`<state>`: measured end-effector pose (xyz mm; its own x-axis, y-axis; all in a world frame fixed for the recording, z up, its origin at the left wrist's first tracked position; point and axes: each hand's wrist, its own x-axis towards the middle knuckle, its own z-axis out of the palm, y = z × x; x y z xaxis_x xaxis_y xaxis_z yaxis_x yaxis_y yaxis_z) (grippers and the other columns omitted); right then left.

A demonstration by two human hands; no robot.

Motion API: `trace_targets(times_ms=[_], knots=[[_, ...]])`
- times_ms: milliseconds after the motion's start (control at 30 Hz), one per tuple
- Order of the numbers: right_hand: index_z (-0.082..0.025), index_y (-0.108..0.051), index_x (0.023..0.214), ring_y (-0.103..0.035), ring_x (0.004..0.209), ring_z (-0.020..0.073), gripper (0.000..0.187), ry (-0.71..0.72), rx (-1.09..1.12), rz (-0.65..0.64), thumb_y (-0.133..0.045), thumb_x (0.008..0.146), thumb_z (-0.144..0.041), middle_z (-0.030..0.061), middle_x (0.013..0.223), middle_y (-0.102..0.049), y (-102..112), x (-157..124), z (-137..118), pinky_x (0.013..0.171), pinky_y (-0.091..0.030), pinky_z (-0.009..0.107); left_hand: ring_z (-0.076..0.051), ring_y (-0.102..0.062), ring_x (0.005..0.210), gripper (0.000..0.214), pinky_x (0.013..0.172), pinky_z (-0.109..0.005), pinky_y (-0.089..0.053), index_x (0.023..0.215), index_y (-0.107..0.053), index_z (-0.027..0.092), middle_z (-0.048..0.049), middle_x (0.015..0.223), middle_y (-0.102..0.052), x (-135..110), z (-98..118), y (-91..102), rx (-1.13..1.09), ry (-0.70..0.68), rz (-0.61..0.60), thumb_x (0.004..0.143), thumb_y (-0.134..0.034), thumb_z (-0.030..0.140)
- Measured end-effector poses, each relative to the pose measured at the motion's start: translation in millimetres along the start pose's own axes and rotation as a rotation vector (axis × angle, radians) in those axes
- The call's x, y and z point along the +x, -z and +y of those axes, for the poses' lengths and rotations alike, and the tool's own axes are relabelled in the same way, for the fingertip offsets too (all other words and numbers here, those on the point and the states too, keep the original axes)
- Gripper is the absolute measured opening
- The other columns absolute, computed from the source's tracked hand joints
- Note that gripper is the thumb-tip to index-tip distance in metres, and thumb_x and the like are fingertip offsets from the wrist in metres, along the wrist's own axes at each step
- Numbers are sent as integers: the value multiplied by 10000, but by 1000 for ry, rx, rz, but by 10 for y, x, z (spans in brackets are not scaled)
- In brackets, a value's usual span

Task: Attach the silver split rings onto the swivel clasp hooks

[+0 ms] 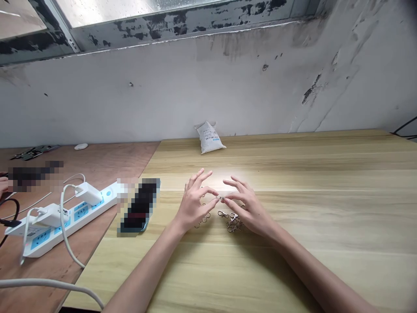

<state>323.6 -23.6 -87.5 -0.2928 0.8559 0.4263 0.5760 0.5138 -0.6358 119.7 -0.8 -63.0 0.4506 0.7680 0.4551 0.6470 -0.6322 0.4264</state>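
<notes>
At the middle of the wooden table, my left hand point(196, 201) and my right hand point(246, 205) meet fingertip to fingertip. Thumb and forefinger of each are pinched, the other fingers spread. Between them is a small silvery metal piece point(222, 198), apparently a lobster clasp on the right side, with a thin metal ring at the left fingertips; the exact join is too small to make out. Several metal rings point(204, 219) lie beside and partly under my left hand. A small pile of lobster clasps point(233, 222) lies by my right hand, partly hidden by it.
A white plastic packet point(210, 138) stands near the wall. To the left are a blurred phone point(139, 206) and a white power strip point(78, 213) with plugged chargers and cables. Another person's hand point(4, 184) shows at the far left edge, beside a blurred dark object.
</notes>
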Motion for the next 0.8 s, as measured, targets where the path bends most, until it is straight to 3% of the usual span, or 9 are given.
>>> trace_targets(times_ms=[133, 367, 500, 600, 800], knots=[[-280, -715, 992, -303, 1414, 285, 215, 12, 23, -8, -508, 960, -334, 58, 1395, -535, 28, 8, -9, 1094, -332, 591, -281, -272, 1445, 123, 1147, -562, -286, 946, -737, 275, -26, 1474, -463, 9, -52, 0, -194, 91, -34, 851, -670, 312], [-292, -727, 1004, -307, 1410, 298, 242, 30, -49, -12, -494, 965, -347, 71, 1385, -537, 40, 11, -22, 1080, -345, 583, -265, -261, 1456, 120, 1178, -524, -256, 839, -758, 270, -13, 1470, -475, 20, -97, -18, -370, 217, -104, 829, -696, 372], [-293, -733, 978, -308, 1409, 304, 252, 7, -84, -34, -494, 965, -371, 69, 1388, -537, 12, 10, 7, 1081, -335, 589, -283, -156, 1495, 121, 1198, -600, -97, 839, -752, 274, -1, 1526, -402, 21, -78, -36, -289, 234, -58, 828, -692, 378], [-287, -741, 939, -313, 1407, 319, 244, -3, -124, -64, -515, 955, -376, 68, 1380, -548, -12, 7, 33, 1076, -328, 604, -283, -75, 1510, 133, 1187, -622, 28, 830, -739, 247, -7, 1566, -331, 17, -78, -59, -196, 173, -64, 851, -663, 355], [-258, -744, 870, -322, 1397, 323, 257, -11, -155, -104, -508, 955, -313, 73, 1340, -580, -18, 7, 50, 1073, -314, 620, -282, -135, 1502, 148, 1182, -640, -32, 805, -705, 213, -53, 1548, -364, -8, -116, -90, -15, 81, -114, 879, -621, 310]])
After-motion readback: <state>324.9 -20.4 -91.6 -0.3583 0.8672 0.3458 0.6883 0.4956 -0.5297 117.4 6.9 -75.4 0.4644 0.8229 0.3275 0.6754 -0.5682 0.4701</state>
